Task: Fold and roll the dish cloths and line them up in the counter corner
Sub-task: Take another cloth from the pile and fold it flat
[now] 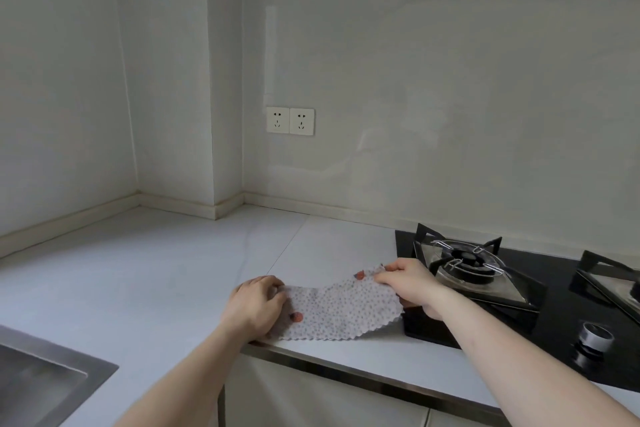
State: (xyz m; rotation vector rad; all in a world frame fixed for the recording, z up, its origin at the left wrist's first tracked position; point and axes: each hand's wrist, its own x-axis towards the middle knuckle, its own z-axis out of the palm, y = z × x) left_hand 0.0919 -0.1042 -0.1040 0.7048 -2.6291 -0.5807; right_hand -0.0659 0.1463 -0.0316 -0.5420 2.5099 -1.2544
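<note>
A white dish cloth (341, 308) with small dots and a zigzag edge hangs spread between my hands, just above the front of the white counter (156, 274). My left hand (258, 305) grips its left edge, thumb curled over the fabric. My right hand (408, 282) pinches its upper right corner, lifted a little higher, beside the hob. The cloth's near edge touches the counter. The counter corner (138, 206) at the back left holds no cloths.
A black gas hob (554, 305) with metal burners and a knob (594, 336) fills the right side, touching my right wrist area. A steel sink (45, 381) is at the lower left. Two wall sockets (290, 121) sit above the counter. The counter's front edge runs below the cloth.
</note>
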